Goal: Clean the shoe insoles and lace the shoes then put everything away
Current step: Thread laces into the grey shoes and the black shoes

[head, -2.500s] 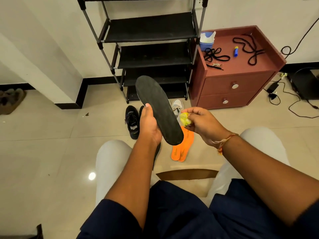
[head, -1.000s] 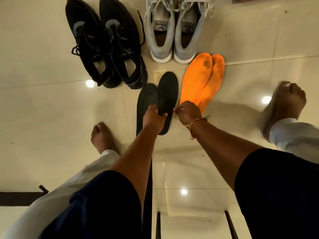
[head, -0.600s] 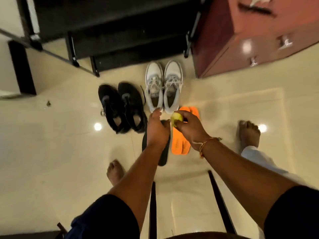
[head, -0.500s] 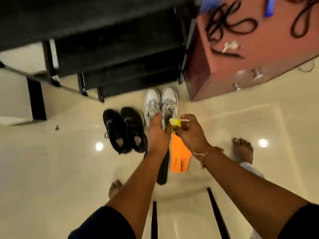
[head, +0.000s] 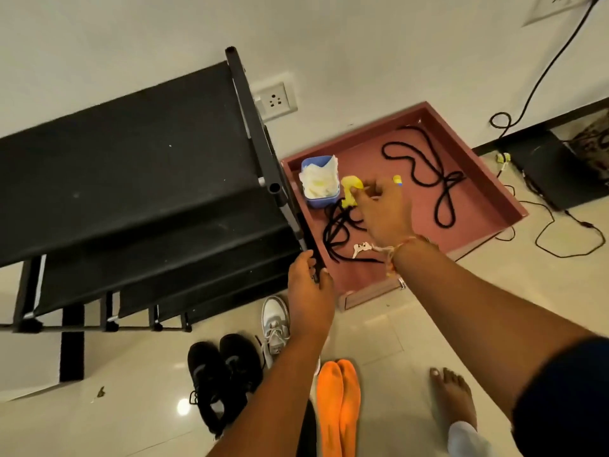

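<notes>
Now up from crouch. Right hand over cabinet top, pinching yellow wipe beside tissue tub. Left hand gripping rack post, insole released; orange insoles on floor. Wiping likely done; laces next.

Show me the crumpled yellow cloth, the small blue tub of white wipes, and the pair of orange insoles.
Crumpled yellow cloth [head: 351, 185]: head view, upper bulge, at the right fingertips.
Small blue tub of white wipes [head: 319, 202]: head view, front wall.
Pair of orange insoles [head: 339, 410]: head view, mid-length.
</notes>
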### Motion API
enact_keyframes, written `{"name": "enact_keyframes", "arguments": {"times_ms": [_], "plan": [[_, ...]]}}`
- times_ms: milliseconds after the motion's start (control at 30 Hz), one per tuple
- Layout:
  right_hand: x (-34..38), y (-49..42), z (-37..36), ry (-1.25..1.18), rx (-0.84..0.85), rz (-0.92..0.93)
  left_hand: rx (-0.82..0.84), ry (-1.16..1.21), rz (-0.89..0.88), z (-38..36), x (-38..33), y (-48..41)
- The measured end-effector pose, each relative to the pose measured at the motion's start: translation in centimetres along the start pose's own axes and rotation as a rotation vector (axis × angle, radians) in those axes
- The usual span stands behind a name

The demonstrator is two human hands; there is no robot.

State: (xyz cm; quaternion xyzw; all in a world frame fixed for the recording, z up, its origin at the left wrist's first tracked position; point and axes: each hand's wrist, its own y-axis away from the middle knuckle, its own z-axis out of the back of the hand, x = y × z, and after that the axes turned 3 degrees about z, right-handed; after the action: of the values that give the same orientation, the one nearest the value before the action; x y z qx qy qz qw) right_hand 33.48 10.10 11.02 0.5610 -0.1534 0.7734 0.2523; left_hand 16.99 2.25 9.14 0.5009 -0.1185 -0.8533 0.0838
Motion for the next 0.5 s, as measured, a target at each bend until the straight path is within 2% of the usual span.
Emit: {"name": "enact_keyframes", "arguments": {"times_ms": [300,500], "plan": [[-6.0,-8.8,-7.3,0.304,0.135,-0.032,-0.023,0.026,0.16,-2.3,6.1,-2.2],[-7.2,-9.3,-8.8,0.338,0.141,-0.019,-0.055,0.038,0.194,-1.5,8.7,-2.7]]}}
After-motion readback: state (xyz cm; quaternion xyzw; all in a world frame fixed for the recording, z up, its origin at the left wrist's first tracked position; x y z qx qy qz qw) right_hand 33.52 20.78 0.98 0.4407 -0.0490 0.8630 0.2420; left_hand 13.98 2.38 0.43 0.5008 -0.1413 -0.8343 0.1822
